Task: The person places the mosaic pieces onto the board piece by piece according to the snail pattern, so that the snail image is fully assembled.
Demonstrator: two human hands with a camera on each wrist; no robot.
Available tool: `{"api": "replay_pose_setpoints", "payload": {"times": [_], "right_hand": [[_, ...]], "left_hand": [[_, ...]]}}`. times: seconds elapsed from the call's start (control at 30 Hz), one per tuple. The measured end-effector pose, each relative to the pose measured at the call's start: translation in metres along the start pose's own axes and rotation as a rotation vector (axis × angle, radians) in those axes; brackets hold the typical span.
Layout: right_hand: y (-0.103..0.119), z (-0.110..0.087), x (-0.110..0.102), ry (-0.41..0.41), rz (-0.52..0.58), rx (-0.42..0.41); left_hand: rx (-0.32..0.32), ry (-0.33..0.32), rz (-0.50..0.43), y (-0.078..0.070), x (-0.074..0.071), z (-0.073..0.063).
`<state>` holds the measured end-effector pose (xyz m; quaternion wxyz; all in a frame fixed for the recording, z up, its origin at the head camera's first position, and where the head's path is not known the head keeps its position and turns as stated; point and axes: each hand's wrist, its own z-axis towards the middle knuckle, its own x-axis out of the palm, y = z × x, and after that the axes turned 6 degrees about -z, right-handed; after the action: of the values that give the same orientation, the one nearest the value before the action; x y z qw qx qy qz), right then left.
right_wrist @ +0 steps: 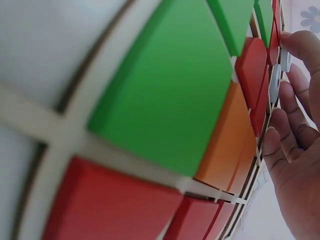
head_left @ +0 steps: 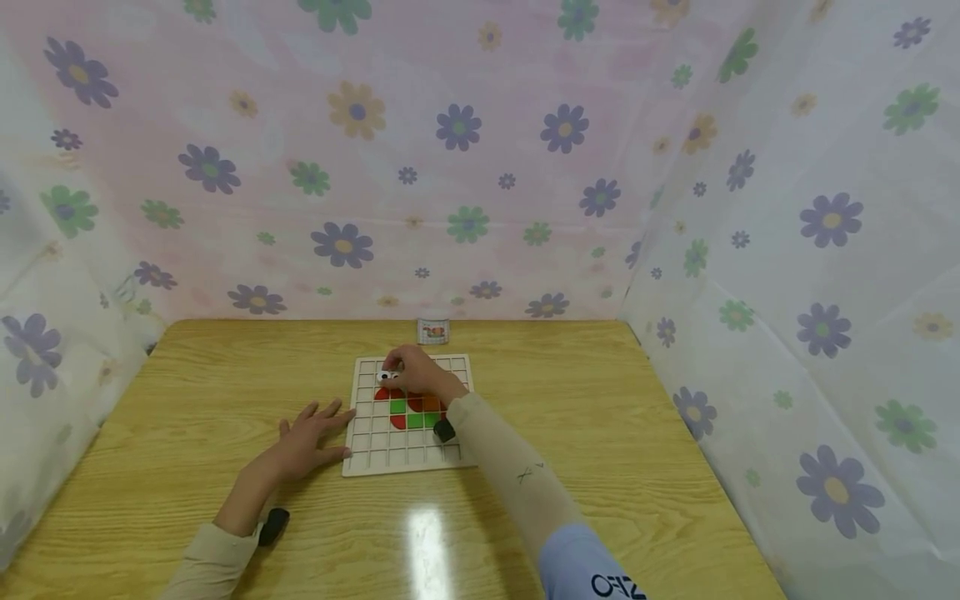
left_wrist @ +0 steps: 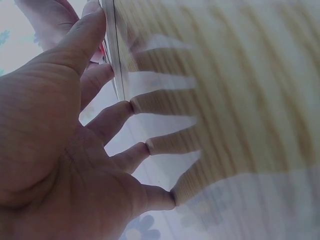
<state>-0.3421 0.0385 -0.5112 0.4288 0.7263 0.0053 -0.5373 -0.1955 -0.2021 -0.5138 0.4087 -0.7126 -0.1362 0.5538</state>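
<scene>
A pale square grid board [head_left: 367,446] lies on the table, with red, green and orange tiles set in its cells. Near its upper left are round white eye pieces [head_left: 384,377] with black dots. Over these reaches my right hand [head_left: 420,372], its thumb and fingertips pinching one eye piece [right_wrist: 285,60]; another white piece [right_wrist: 274,82] sits beside the fingers. A green tile [right_wrist: 165,85] fills much of the right wrist view. My left hand [head_left: 303,443] rests with spread fingers at the board's left edge, fingertips on the tabletop [left_wrist: 240,100].
Behind the board, at the table's back edge, lies a small picture card [head_left: 432,332]. Flower-printed sheets [head_left: 405,208] hang behind the table and along both sides. Light reflects off the wooden table [head_left: 600,467] near the front.
</scene>
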Motion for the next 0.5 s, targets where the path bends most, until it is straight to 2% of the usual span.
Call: {"api": "replay_pose_setpoints", "payload": {"times": [0.5], "right_hand": [[-0.0020, -0.0077, -0.0099, -0.011, 0.010, -0.005]], "left_hand": [[-0.007, 0.003, 0.029, -0.0035, 0.0006, 0.0045]]}}
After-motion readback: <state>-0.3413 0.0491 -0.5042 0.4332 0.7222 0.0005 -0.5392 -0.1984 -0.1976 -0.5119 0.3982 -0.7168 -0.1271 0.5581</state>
